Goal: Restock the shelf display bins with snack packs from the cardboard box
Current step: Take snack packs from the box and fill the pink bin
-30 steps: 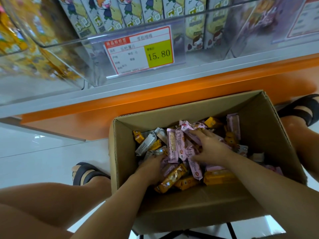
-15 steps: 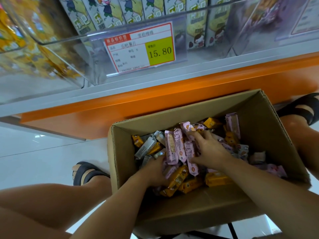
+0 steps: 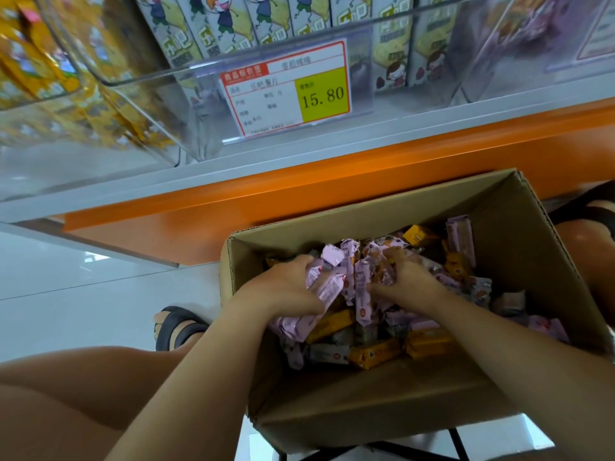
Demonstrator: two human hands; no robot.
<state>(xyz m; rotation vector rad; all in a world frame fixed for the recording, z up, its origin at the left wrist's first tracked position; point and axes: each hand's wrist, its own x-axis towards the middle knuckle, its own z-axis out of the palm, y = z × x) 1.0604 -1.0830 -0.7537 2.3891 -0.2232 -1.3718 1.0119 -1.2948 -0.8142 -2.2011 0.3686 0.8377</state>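
At the upper left of the frame I see a clear plastic bin (image 3: 100, 71) with hard, glossy edges; yellow bags blur inside it. Below, the white floor (image 3: 83, 294) is smooth and shiny, with open room between the orange shelf base (image 3: 299, 201) and a black sandal (image 3: 176, 327) at lower left. At top centre a price tag (image 3: 289, 91) reads 15.80. The cardboard box (image 3: 366, 410) sits at centre right, its matte brown left wall just beside the left hand (image 3: 283, 287), which grips a bundle of crinkly pink packs (image 3: 327, 287). The right hand (image 3: 406, 277), fingers curled, clutches more of these packs, touching that bundle. Flat orange packs (image 3: 376, 356) lie beneath both hands. The box's right wall stands well apart from the right hand, with loose packs between.
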